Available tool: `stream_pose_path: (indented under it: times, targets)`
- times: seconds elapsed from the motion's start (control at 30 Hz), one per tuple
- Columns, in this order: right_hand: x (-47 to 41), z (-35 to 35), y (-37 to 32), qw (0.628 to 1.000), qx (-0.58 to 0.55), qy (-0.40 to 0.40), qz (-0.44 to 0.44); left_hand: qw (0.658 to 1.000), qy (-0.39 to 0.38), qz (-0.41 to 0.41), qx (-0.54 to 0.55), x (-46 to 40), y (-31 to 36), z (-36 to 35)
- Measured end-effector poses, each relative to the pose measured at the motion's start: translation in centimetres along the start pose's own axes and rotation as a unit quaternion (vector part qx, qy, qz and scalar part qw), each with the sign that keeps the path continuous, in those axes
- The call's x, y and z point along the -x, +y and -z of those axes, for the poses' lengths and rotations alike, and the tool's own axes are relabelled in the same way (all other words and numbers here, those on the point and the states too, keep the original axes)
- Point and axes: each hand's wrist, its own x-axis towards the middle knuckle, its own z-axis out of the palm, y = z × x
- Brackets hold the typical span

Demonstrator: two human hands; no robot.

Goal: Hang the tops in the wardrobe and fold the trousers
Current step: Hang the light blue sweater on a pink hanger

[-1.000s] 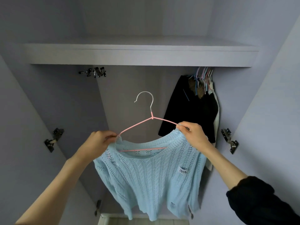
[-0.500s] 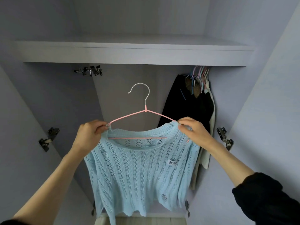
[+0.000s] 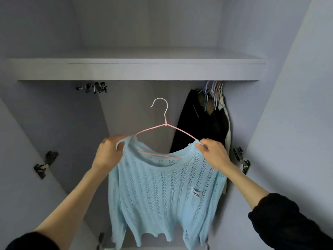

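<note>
My left hand (image 3: 108, 154) grips the left shoulder of the light blue knit top (image 3: 162, 192), fingers (image 3: 115, 139) curled over the neckline edge. My right hand (image 3: 214, 156) pinches the right shoulder, fingers closed on the knit and the wire under it. The top sits on a pink hanger (image 3: 153, 130) with a silver hook (image 3: 162, 109); the hook is free in the air, below the shelf (image 3: 137, 69), touching nothing. The top hangs down in front of me inside the open wardrobe (image 3: 59, 123), a small white label (image 3: 196, 193) on its right front, hem ragged. At the right, dark clothes (image 3: 200, 127) hang on a bunch of pastel hangers (image 3: 214, 91) just under the shelf. Metal clips (image 3: 92, 87) are at upper left. Door hinges on the left (image 3: 45, 164) and right (image 3: 241, 159) sides. Black sleeves on both my arms.
</note>
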Motion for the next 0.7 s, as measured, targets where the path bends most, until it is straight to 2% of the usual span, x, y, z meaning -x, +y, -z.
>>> stream_pose_path:
  times: [0.17, 0.27, 0.33, 0.43, 0.7]
  targets:
    - [-2.8, 0.3, 0.0, 0.991, -0.034, 0.031, -0.128, 0.983, 0.072, -0.167, -0.016, -1.3, 4.4, -1.0]
    - [-5.0, -0.1, 0.0, 0.974, -0.129, 0.019, -0.186, 0.963, 0.057, -0.241, -0.102, -3.4, 6.5, -1.3]
    - [-6.6, -0.6, 0.1, 0.967, -0.15, 0.034, -0.204, 0.943, 0.066, -0.285, -0.161, -5.3, 7.4, -1.6]
    - [-9.2, -1.3, -0.1, 0.959, -0.153, 0.069, -0.228, 0.914, 0.103, -0.323, -0.223, -8.1, 8.6, -1.6]
    - [-18.4, -2.6, -1.5, 0.93, -0.221, 0.163, -0.246, 0.871, 0.212, -0.355, -0.265, -14.3, 7.7, -3.5]
